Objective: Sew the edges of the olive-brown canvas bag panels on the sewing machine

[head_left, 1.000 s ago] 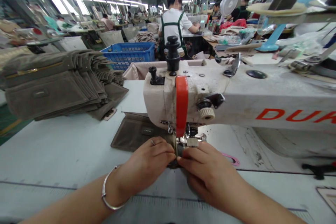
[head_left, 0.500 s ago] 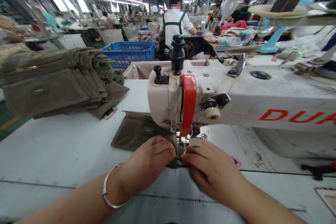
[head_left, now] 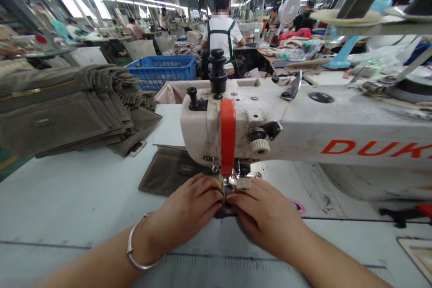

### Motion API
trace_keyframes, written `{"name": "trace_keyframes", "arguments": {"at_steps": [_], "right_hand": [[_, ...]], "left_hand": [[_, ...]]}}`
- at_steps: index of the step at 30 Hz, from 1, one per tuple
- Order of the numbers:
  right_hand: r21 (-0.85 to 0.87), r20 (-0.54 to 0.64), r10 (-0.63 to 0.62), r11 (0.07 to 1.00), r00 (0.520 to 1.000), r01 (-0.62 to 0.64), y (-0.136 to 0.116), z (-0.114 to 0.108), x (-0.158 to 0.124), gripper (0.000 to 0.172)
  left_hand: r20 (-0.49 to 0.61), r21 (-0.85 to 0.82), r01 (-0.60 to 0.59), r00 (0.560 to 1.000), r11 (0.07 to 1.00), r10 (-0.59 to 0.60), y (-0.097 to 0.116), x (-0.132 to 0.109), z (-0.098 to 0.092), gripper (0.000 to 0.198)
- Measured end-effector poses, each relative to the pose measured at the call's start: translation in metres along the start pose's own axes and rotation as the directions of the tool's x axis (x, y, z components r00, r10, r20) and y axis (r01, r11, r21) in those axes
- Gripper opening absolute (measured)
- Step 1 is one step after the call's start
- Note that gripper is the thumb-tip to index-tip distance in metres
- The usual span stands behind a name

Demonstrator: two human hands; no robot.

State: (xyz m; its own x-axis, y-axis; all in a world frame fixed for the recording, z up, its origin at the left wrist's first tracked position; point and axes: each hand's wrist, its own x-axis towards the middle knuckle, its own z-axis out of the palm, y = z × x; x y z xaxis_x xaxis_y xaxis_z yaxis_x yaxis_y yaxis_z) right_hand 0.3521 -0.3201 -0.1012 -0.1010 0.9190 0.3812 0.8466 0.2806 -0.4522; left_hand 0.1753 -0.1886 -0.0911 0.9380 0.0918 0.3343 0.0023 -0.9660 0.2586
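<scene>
A dark brown fabric piece [head_left: 164, 173] with a small label patch lies flat on the table, its right end under the head of the white sewing machine [head_left: 297, 130]. My left hand [head_left: 191, 204] is closed, fingertips pinching the piece's edge just left of the needle area. Close on the other side, my right hand [head_left: 266, 211] has its fingers bent together at the same edge, below the presser foot. A light block-shaped part [head_left: 243, 183] sits just above the right fingers. Fingers and machine head hide much of the fabric between my hands.
A stack of brown fabric pieces [head_left: 67, 112] is on the table's left. Beyond are a blue crate [head_left: 165, 69] and a person in a white shirt [head_left: 221, 36]. A pink ring-shaped item [head_left: 297, 206] lies right of my hand. Ruler markings [head_left: 202, 261] run along the front.
The whole view has shifted slightly, so the machine and hands appear a little further left. Both hands stay at the fabric edge beside the needle, with little change in their grip.
</scene>
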Motion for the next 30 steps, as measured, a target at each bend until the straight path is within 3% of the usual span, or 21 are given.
{"name": "trace_keyframes", "arguments": {"at_steps": [2, 5, 12, 18, 21, 23, 26, 30], "right_hand": [[-0.007, -0.023, 0.013, 1.0, 1.0, -0.013, 0.0, 0.002, 0.003, 0.018], [-0.03, -0.044, 0.033, 0.999, 0.998, -0.034, -0.002, 0.006, 0.008, 0.012], [-0.12, -0.117, -0.009, 0.993, 0.993, -0.005, -0.004, 0.019, 0.017, 0.011], [0.079, -0.14, 0.126, 0.99, 0.982, -0.116, -0.004, 0.017, 0.019, 0.015], [0.081, -0.12, 0.046, 0.996, 0.992, -0.037, 0.0, 0.019, 0.018, 0.013], [0.038, -0.095, -0.016, 0.999, 0.995, 0.02, 0.001, 0.021, 0.016, 0.014], [-0.02, -0.049, -0.09, 0.996, 0.995, 0.089, -0.001, 0.02, 0.011, 0.014], [-0.045, -0.007, -0.114, 0.993, 0.993, 0.113, -0.006, 0.011, 0.005, 0.015]], "left_hand": [[-0.021, 0.029, -0.034, 0.999, 0.999, 0.035, -0.001, 0.001, 0.001, 0.013], [-0.064, -0.031, 0.006, 0.998, 0.999, -0.008, -0.004, 0.004, 0.0, 0.013], [-0.041, -0.032, -0.004, 0.999, 0.999, 0.002, -0.005, 0.005, 0.0, 0.019], [-0.029, -0.028, 0.005, 1.0, 1.0, -0.005, -0.002, 0.006, -0.003, 0.02], [-0.017, -0.143, 0.094, 0.995, 0.985, -0.097, -0.003, 0.001, -0.003, 0.013], [-0.064, -0.154, 0.13, 0.988, 0.979, -0.142, -0.004, -0.004, 0.0, 0.019], [-0.112, -0.062, 0.063, 0.991, 0.996, -0.069, -0.003, -0.006, 0.003, 0.019], [-0.041, 0.068, -0.065, 0.997, 0.996, 0.068, 0.003, 0.0, 0.001, 0.019]]}}
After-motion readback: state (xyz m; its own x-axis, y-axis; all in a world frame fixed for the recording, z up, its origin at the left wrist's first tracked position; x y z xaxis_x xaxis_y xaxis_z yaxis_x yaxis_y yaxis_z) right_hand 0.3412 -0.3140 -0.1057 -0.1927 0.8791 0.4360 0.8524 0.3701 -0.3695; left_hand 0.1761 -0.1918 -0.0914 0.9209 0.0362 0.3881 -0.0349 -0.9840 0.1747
